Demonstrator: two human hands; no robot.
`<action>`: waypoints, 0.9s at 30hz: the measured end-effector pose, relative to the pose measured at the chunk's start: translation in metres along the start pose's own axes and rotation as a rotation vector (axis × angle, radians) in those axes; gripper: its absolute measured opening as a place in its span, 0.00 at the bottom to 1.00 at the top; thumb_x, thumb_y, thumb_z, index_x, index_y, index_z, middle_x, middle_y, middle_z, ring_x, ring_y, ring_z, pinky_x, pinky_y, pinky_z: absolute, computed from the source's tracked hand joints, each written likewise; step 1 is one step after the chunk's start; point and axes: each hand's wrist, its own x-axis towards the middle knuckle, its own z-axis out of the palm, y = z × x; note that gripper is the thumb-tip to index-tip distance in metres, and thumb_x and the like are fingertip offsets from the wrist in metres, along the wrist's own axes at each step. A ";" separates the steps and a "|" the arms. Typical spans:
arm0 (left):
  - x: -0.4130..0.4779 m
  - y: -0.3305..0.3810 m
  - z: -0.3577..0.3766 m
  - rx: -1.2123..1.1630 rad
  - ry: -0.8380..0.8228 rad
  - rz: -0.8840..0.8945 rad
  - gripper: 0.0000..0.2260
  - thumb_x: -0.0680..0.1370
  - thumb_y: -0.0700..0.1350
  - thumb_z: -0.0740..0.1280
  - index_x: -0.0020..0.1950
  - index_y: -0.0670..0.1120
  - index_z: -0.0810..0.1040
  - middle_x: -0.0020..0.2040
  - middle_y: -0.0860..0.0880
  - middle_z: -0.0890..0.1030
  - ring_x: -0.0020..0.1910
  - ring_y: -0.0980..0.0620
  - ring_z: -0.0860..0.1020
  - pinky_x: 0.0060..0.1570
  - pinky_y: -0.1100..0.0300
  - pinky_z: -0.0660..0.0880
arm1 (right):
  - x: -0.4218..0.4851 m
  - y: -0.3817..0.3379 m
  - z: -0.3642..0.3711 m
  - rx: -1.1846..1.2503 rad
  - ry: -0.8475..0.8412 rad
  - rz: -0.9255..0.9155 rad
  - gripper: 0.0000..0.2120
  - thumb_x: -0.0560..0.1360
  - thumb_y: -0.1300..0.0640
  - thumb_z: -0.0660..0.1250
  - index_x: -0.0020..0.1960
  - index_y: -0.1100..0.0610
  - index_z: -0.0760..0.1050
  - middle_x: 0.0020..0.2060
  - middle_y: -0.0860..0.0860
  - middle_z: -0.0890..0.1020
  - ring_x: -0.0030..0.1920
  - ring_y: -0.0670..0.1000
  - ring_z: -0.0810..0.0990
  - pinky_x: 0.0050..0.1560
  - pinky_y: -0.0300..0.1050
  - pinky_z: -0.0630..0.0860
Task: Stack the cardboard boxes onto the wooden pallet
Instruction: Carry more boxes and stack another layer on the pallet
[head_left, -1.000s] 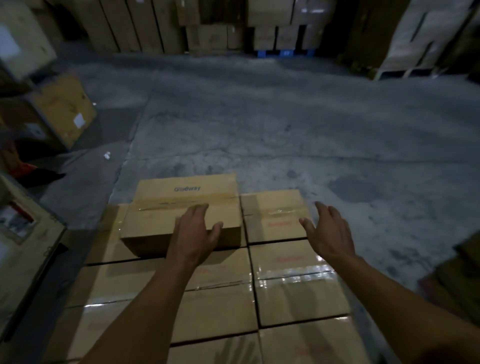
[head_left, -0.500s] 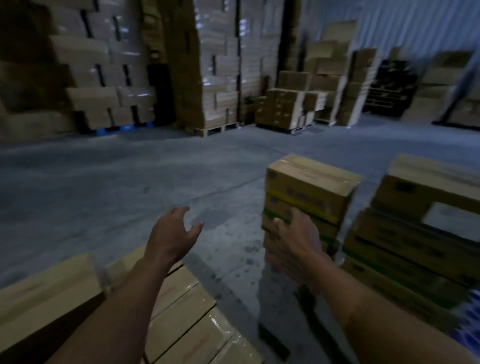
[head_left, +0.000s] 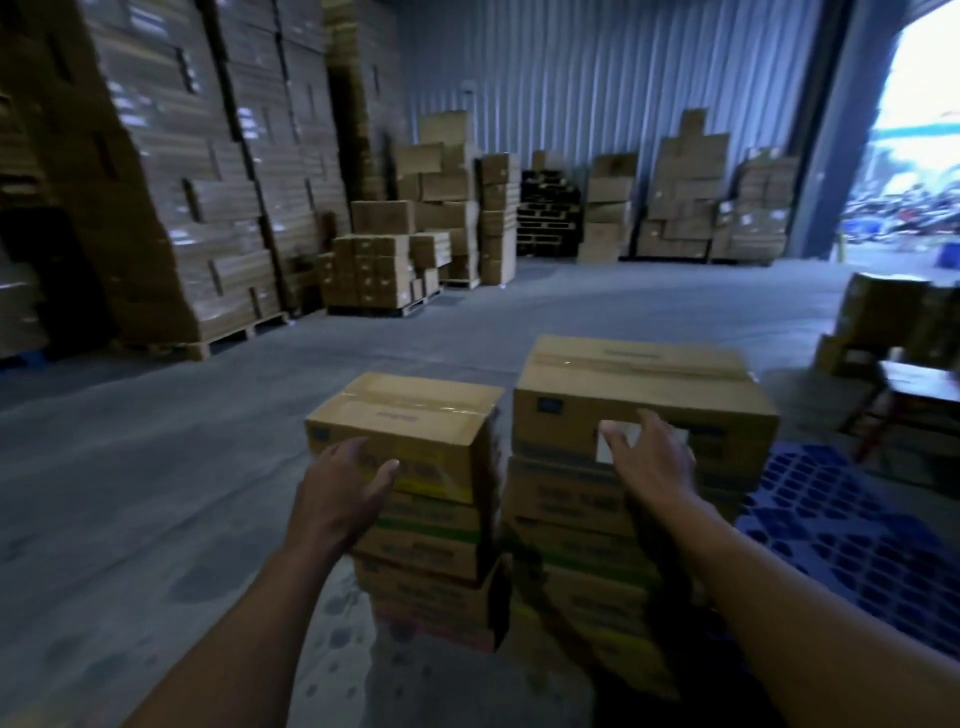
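View has swung right since half a second ago: the loaded boxes that sat at lower left are out of shot, and the two source stacks that were off to the right are now dead centre. The left hand was over bare floor and is now at the shorter stack. The right hand has shifted from that stack to the taller one.

Concrete floor (head_left: 156, 493) fills the foreground, with a corrugated wall (head_left: 597, 78) at the back and a bright doorway (head_left: 914, 130) far right. Tall wrapped box stacks (head_left: 197, 182) line the left side on wooden pallets. Smaller box piles (head_left: 685, 197) and a stack of black pallets (head_left: 548, 218) stand against the wall.

The cardboard boxes to move are right in front, in two columns side by side and nearly touching. The right stack (head_left: 582, 519) is taller and the left stack (head_left: 431, 561) is lower. A blue plastic pallet (head_left: 841, 530) lies just right of the right stack.

The left top box (head_left: 415, 410) is taped shut, with yellow print on its near face. The right top box (head_left: 634, 384) is also taped.

The left hand (head_left: 343, 488) is spread open at the near left corner of the left top box with nothing gripped. I can't tell if it touches. The right hand (head_left: 649, 462) has its fingers splayed in front of the right top box's near face, also holding nothing. It partly covers a white label (head_left: 607, 451).
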 end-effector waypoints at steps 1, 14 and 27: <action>0.019 0.017 0.021 -0.017 -0.016 0.012 0.26 0.79 0.55 0.68 0.71 0.41 0.74 0.67 0.40 0.77 0.65 0.40 0.75 0.59 0.51 0.72 | 0.024 0.016 -0.010 -0.010 0.040 0.029 0.26 0.79 0.41 0.63 0.71 0.55 0.67 0.66 0.60 0.74 0.65 0.62 0.73 0.63 0.60 0.71; 0.187 0.166 0.222 -0.156 -0.143 -0.008 0.28 0.79 0.54 0.69 0.72 0.38 0.70 0.70 0.38 0.72 0.67 0.38 0.72 0.59 0.50 0.70 | 0.227 0.164 -0.070 -0.066 0.150 0.357 0.34 0.78 0.42 0.67 0.76 0.61 0.64 0.74 0.63 0.67 0.72 0.65 0.66 0.70 0.58 0.64; 0.279 0.141 0.297 -0.571 -0.358 -0.296 0.40 0.65 0.57 0.81 0.72 0.46 0.71 0.60 0.44 0.77 0.55 0.43 0.76 0.51 0.50 0.75 | 0.275 0.219 -0.018 0.714 0.130 0.711 0.42 0.63 0.41 0.80 0.72 0.51 0.70 0.61 0.55 0.80 0.57 0.58 0.81 0.59 0.59 0.80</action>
